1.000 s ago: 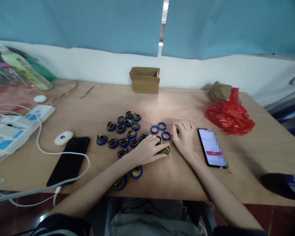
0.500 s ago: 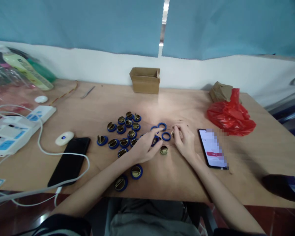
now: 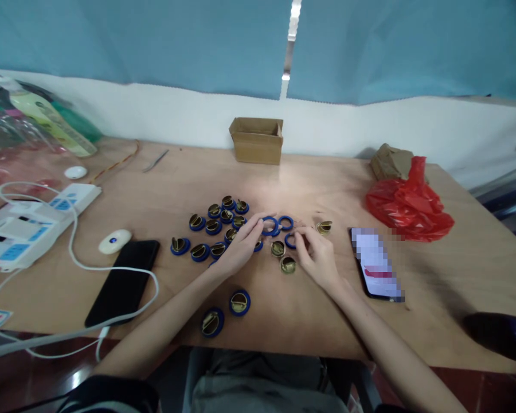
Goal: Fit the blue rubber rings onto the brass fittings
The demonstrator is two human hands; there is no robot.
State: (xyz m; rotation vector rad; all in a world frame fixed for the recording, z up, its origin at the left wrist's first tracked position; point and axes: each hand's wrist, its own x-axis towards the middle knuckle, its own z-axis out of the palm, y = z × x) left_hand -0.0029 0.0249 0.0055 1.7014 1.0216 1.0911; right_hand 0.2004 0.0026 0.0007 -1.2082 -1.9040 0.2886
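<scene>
My left hand (image 3: 243, 245) is closed, its fingertips holding a blue ring (image 3: 264, 225) tilted above the table. My right hand (image 3: 317, 255) pinches at the right edge of another blue ring (image 3: 286, 243), which appears to be in its fingertips. A third blue ring (image 3: 285, 218) lies just beyond. Below the rings are two round gold-coloured metal pieces, the upper piece (image 3: 277, 248) and the lower piece (image 3: 288, 264). Another gold piece (image 3: 324, 228) sits right of my right hand. Several gold pieces set in blue rings (image 3: 213, 226) cluster at the left, partly hidden by my left hand.
At the left are a black phone (image 3: 122, 281), white cables, and a power strip (image 3: 30, 229). A lit phone (image 3: 376, 264) lies at the right, near a red plastic bag (image 3: 408, 209). An open cardboard box (image 3: 258, 150) stands at the back. A dark bottle (image 3: 494, 335) lies at the right edge.
My right hand has left a gold piece on the table at the right and moved left to a blue ring. My left hand has shifted left, uncovering another gold piece.
</scene>
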